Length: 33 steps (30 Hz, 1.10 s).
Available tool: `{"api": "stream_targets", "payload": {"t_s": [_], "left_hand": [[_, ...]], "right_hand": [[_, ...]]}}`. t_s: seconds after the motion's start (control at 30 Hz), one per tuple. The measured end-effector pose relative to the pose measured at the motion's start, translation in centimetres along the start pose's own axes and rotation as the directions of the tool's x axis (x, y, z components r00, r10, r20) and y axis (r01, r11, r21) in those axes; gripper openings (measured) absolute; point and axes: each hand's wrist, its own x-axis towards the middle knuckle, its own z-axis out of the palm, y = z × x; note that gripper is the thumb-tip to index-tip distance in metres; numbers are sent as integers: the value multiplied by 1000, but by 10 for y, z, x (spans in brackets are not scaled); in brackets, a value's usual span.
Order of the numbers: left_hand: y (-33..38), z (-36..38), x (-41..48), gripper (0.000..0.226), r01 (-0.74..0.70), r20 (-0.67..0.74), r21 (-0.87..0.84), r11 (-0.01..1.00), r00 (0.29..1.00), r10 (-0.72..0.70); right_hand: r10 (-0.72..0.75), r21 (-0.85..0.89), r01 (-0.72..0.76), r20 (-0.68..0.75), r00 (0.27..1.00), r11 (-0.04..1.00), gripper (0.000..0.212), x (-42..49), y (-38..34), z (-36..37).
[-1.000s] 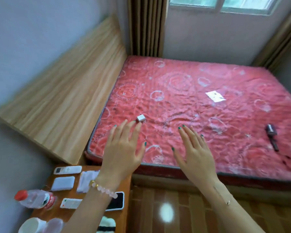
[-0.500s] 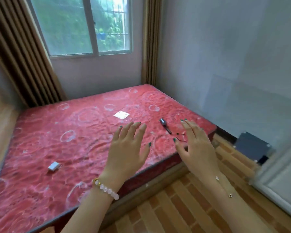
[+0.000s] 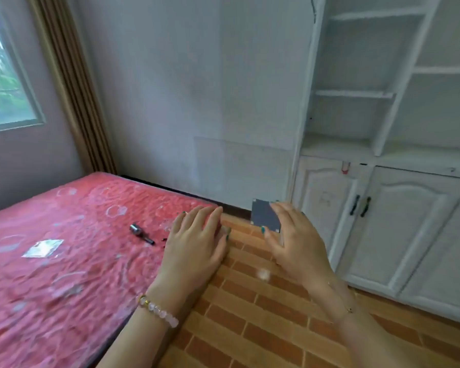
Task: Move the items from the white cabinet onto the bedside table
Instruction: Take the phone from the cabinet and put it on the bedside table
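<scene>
The white cabinet (image 3: pixel 383 224) fills the right side, with bare open shelves above and closed lower doors bearing black handles (image 3: pixel 359 206). A small red item (image 3: pixel 345 167) sits on its ledge above the doors. My left hand (image 3: pixel 195 247) hovers palm down over the corner of the red mattress, fingers apart, holding nothing. My right hand (image 3: pixel 295 241) is raised over the floor in front of the cabinet, fingers apart and empty. The bedside table is out of view.
The red mattress (image 3: pixel 64 248) carries a small metal tool with a cord (image 3: pixel 141 233) and a white packet (image 3: pixel 41 248). A grey square panel (image 3: pixel 262 216) leans at the wall's foot. Brick-patterned floor (image 3: pixel 250 328) lies between bed and cabinet. A window and curtain (image 3: pixel 72 83) are at the left.
The view has swung right, from the bedside table and bed head across the mattress to the white cabinet. Both hands stayed raised, empty and spread in front of me.
</scene>
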Motion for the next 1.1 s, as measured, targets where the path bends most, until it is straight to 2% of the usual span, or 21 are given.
{"api": "stream_targets", "payload": {"t_s": [0.17,0.33,0.5,0.6,0.73,0.93,1.1], "left_hand": [[24,43,50,48,-109,19,-35,993,994,109],[38,94,112,53,-199,35,-75,977,979,202],[34,149,189,53,-254,44,-123,959,964,261],[30,174,234,53,-288,26,-158,944,955,296],[26,203,288,51,-317,-16,-170,933,948,319],[27,238,336,50,-330,-41,-164,930,944,328],[39,271,364,53,-221,37,-267,938,970,240]], "right_hand": [[88,-96,-90,-27,996,991,70,14,53,-14],[154,-171,-162,-57,986,972,52,49,100,-12],[207,-218,-224,-99,973,950,57,110,144,4],[200,-246,-230,-140,970,942,63,153,167,9],[145,-314,-211,-220,965,926,53,208,191,12],[56,-365,-129,-205,977,922,48,272,225,13],[6,-385,-77,-182,983,920,51,311,257,12]]}}
